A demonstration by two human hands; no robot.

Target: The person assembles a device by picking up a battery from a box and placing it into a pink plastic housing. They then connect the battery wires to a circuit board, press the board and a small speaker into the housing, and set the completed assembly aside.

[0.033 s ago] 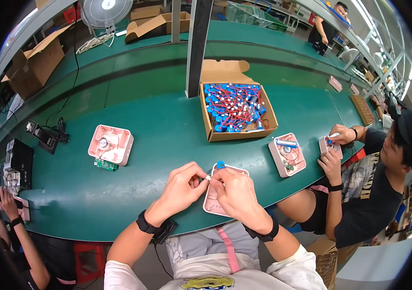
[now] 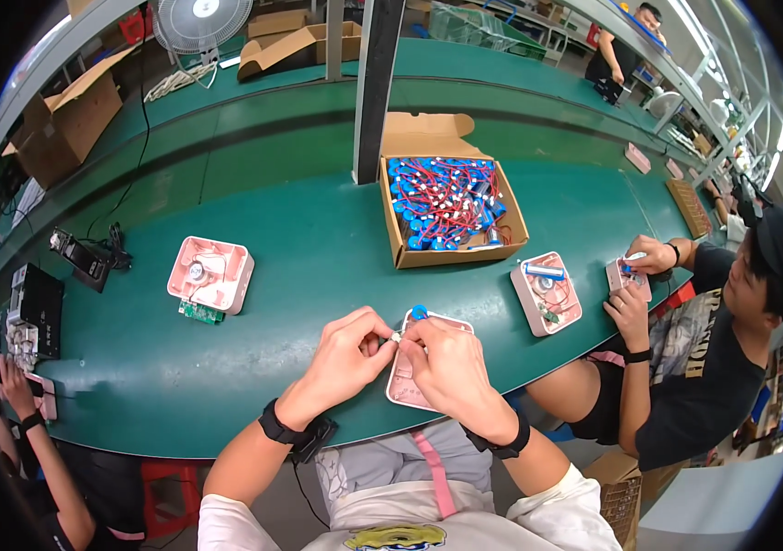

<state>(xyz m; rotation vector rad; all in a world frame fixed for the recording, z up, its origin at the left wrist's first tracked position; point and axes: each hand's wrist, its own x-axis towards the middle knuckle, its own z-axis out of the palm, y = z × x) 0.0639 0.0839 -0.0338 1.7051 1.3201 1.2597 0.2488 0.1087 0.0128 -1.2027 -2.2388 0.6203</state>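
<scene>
At the near edge of the table, my left hand (image 2: 343, 356) and my right hand (image 2: 456, 369) meet, thumbs and forefingers pinched. A small whitish connector (image 2: 397, 337) shows between their fingertips; its details are too small to make out. Below my right hand lies an open pink plastic housing (image 2: 401, 384), partly covered by that hand. At the housing's far edge sits a blue battery (image 2: 420, 312), just beyond my right fingers. Any wires between the battery and the connector are hidden by my fingers.
A cardboard box (image 2: 458, 259) of blue batteries with red wires stands ahead. Pink housings lie left (image 2: 239, 280) and right (image 2: 538, 317), the left one beside a green circuit board (image 2: 201, 313). A co-worker (image 2: 722, 367) handles another at right. A metal post (image 2: 377, 92) rises behind.
</scene>
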